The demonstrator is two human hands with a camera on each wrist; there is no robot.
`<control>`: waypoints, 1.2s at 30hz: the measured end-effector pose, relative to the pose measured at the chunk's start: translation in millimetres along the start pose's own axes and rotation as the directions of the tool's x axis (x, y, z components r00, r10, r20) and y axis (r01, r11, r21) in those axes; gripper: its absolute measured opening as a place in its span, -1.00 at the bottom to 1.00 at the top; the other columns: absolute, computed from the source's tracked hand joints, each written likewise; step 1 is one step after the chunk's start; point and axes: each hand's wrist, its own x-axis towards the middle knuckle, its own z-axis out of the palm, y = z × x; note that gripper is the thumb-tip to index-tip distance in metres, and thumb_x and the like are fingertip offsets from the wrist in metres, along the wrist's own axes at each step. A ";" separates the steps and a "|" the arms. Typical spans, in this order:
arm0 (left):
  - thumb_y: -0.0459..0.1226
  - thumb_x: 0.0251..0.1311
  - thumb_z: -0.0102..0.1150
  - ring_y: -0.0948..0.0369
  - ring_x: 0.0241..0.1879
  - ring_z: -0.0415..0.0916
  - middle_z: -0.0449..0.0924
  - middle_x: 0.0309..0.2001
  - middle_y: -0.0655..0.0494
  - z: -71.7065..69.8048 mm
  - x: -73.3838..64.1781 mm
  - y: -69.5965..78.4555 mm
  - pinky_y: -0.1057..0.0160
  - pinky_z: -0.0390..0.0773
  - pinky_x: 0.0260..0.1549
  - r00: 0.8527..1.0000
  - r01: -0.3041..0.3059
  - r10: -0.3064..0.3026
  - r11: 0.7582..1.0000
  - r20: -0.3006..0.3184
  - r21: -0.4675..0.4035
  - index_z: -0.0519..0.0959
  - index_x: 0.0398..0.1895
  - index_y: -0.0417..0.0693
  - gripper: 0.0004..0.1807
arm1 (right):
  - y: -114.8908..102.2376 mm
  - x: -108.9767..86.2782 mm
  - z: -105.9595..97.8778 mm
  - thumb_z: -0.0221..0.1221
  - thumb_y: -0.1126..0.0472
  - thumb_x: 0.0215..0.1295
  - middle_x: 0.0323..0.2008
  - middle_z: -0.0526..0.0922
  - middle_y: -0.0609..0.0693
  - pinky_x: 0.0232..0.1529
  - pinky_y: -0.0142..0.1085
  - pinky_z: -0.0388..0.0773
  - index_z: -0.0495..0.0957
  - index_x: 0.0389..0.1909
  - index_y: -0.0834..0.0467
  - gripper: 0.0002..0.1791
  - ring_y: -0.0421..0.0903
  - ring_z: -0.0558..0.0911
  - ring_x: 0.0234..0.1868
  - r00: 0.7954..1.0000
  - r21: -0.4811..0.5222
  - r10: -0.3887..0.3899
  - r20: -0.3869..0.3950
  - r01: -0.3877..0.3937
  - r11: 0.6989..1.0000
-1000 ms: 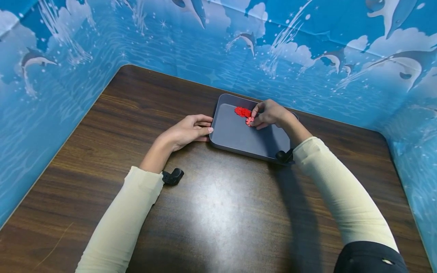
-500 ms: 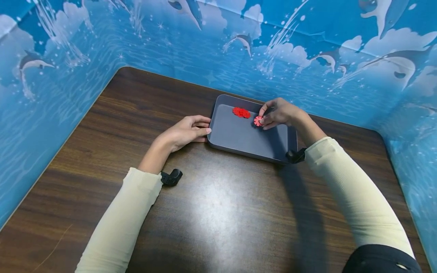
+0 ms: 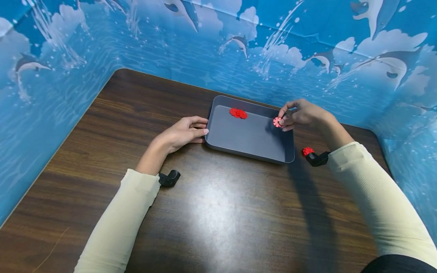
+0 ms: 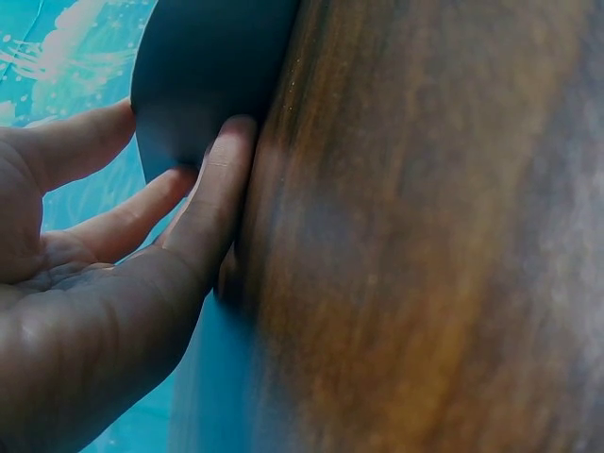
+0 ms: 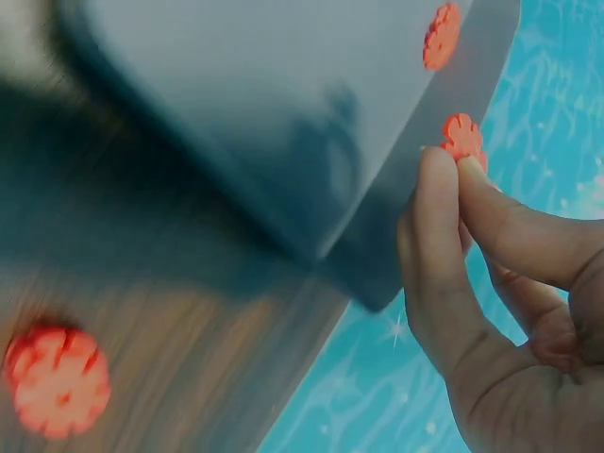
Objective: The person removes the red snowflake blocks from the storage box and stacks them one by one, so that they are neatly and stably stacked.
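A grey rectangular tray [image 3: 250, 142] stands on the wooden table. My left hand [image 3: 182, 133] touches its left end wall, fingers fairly straight along the outside; the left wrist view shows the fingertips [image 4: 236, 127] right against the wall. My right hand [image 3: 302, 113] pinches a red notched plastic disc [image 3: 277, 121] between thumb and fingertips, above the tray's right end. In the right wrist view that disc [image 5: 463, 137] stands on edge in the pinch, its lower part covered by the fingers. Several more red notched discs [image 3: 238, 113] lie overlapping inside the tray towards the back left.
To the right of the tray, a small stack of red notched discs [image 3: 308, 151] lies on the table [image 3: 222, 212], partly behind the right wrist camera [image 3: 317, 158]. A blue dolphin-print curtain [image 3: 191, 57] hangs right behind the table's back edge.
My right hand has carried the pinched disc rightward, away from the group in the tray. The stack right of the tray has come into view. My left hand stays at the tray wall.
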 end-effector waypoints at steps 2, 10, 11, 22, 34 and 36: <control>-0.37 0.66 0.02 -0.09 0.52 0.37 0.22 0.59 -0.24 0.3 0.4 -0.1 -0.01 0.60 0.47 1.000 -0.002 0.002 1.000 0.001 -0.002 0.15 0.69 -0.23 -0.37 | 5.7 -5.3 -5.8 0.08 0.57 0.55 -0.12 0.65 0.13 0.03 -0.07 0.88 0.51 0.10 0.40 -0.79 -0.09 0.81 -0.23 1.000 -0.027 0.010 -0.001 -0.010 1.000; -0.37 0.66 0.03 -0.08 0.53 0.36 0.21 0.60 -0.23 -1.0 0.1 -0.2 0.00 0.61 0.47 1.000 0.000 0.000 1.000 -0.001 0.010 0.15 0.69 -0.22 -0.36 | 36.8 -28.8 -27.2 0.07 0.54 0.58 -0.12 0.72 0.12 0.03 -0.04 0.87 0.48 0.14 0.42 -0.79 -0.10 0.81 -0.20 0.998 -0.094 0.054 -0.013 -0.055 0.994; -0.37 0.66 0.03 -0.08 0.53 0.36 0.21 0.60 -0.23 -1.1 0.1 -0.2 0.00 0.60 0.47 1.000 0.000 0.000 1.000 -0.001 0.012 0.15 0.69 -0.22 -0.36 | 41.6 -31.5 -29.2 0.08 0.53 0.58 -0.13 0.73 0.10 0.04 -0.04 0.87 0.48 0.14 0.42 -0.80 -0.10 0.81 -0.20 0.998 -0.096 0.064 -0.014 -0.065 0.993; -0.35 0.66 0.02 -0.08 0.54 0.35 0.20 0.61 -0.22 -1.1 1.0 -0.3 0.00 0.59 0.48 1.000 0.000 0.000 1.000 0.005 0.014 0.14 0.70 -0.21 -0.36 | 96.9 -49.9 -39.8 0.08 0.55 0.56 -0.18 0.73 0.02 0.05 -0.06 0.87 0.51 0.13 0.40 -0.78 -0.15 0.79 -0.18 0.988 -0.029 0.153 0.020 -0.152 0.988; -0.34 0.66 0.04 -0.08 0.53 0.36 0.20 0.61 -0.22 -0.7 1.4 -1.4 -0.02 0.60 0.47 1.000 -0.003 0.003 1.000 0.002 0.016 0.15 0.70 -0.21 -0.36 | 121.3 -53.0 -23.4 0.11 0.54 0.56 -0.12 0.69 0.07 -0.01 -0.15 0.88 0.40 0.22 0.47 -0.70 -0.12 0.79 -0.18 0.984 0.019 0.175 -0.019 -0.174 0.985; -0.34 0.66 0.04 -0.09 0.53 0.36 0.20 0.61 -0.22 -0.9 1.3 -1.6 -0.02 0.60 0.47 1.000 -0.002 0.002 1.000 0.000 0.016 0.15 0.70 -0.21 -0.36 | 122.6 -52.9 -22.4 0.11 0.53 0.56 -0.12 0.69 0.07 -0.02 -0.16 0.89 0.40 0.21 0.47 -0.71 -0.12 0.80 -0.19 0.984 0.033 0.177 -0.020 -0.176 0.984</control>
